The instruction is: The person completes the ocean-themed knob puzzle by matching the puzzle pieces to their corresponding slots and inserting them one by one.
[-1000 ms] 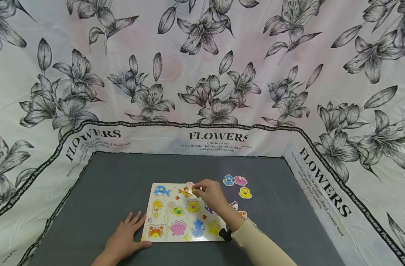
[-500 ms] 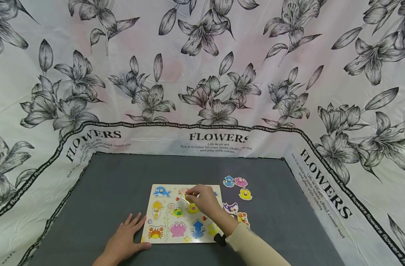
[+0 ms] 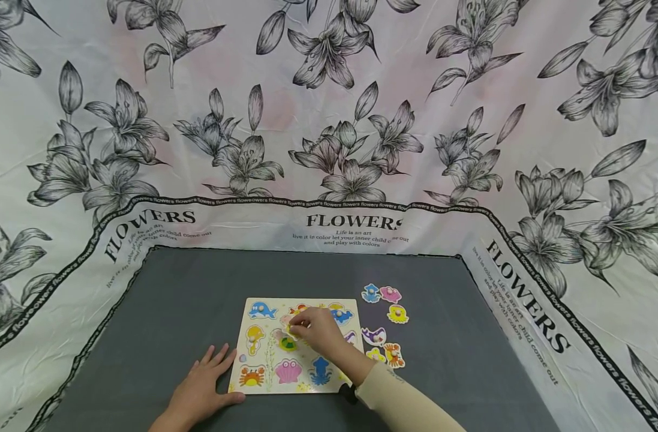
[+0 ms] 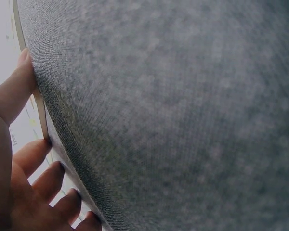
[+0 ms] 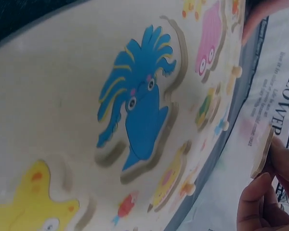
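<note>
A pale wooden puzzle board (image 3: 279,390) with colourful sea-animal shapes lies on the dark grey table. My right hand (image 3: 322,332) is over its middle, close to the green turtle shape (image 3: 288,343). Thumb and finger pinch a small wooden puzzle piece (image 5: 263,154), seen edge-on in the right wrist view, its picture turned away. Fingers spread, my left hand (image 3: 200,384) rests at the board's near left corner. Its thumb touches the front edge and its fingertips reach the left side. The right wrist view shows a recessed blue squid shape (image 5: 144,101) and a yellow starfish shape (image 5: 24,202).
Right of the board lie loose puzzle pieces: a blue one (image 3: 370,293), a pink one (image 3: 390,294), a yellow one (image 3: 397,314), a purple whale (image 3: 374,336), an orange crab (image 3: 394,355) and another yellow one (image 3: 375,354). A flower-printed cloth (image 3: 355,231) borders the table.
My right hand has moved left and nearer across the board with the piece, uncovering the blue shape at the board's upper right and loose pieces beside it. The left hand stays put.
</note>
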`<move>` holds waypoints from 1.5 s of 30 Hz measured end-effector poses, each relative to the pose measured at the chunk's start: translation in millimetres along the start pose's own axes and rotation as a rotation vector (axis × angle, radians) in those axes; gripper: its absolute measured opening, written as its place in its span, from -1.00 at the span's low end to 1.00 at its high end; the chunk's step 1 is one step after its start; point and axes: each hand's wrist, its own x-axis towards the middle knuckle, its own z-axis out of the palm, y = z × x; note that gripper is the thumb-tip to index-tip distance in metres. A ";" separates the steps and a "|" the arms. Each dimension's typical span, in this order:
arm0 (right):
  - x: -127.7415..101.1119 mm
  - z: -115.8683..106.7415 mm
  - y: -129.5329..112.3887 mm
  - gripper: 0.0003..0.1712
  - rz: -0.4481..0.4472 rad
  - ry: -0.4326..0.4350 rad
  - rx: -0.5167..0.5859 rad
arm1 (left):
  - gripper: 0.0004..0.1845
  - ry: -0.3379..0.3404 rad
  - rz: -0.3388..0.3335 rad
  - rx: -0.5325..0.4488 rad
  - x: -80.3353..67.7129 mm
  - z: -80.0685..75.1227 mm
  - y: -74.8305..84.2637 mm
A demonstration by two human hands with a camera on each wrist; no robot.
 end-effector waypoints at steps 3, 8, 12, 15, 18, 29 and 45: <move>0.6 5.4 -1.1 -0.92 0.009 -0.026 -0.021 | 0.22 -0.005 -0.007 -0.006 -0.1 0.8 -1.0; 0.0 14.7 -1.5 -0.92 0.020 -0.060 -0.055 | 0.22 -0.015 -0.014 -0.016 -0.8 3.0 -1.3; -0.1 21.0 -1.2 -0.92 0.034 -0.082 -0.069 | 0.22 -0.015 -0.021 -0.017 -1.1 5.0 -2.6; 0.3 25.0 -0.2 -0.91 0.033 -0.090 -0.080 | 0.23 -0.015 -0.024 -0.014 -1.1 5.3 -3.3; 0.4 28.9 1.5 -0.91 0.022 -0.093 -0.092 | 0.24 -0.015 -0.024 -0.014 -1.2 5.1 -3.7; 1.0 36.5 4.9 -0.93 0.033 -0.114 -0.167 | 0.23 -0.008 -0.013 0.004 -0.6 2.3 -0.3; 10.7 37.6 2.0 -0.96 0.068 -0.195 -0.210 | 0.21 0.015 -0.005 0.008 -1.9 -1.2 0.8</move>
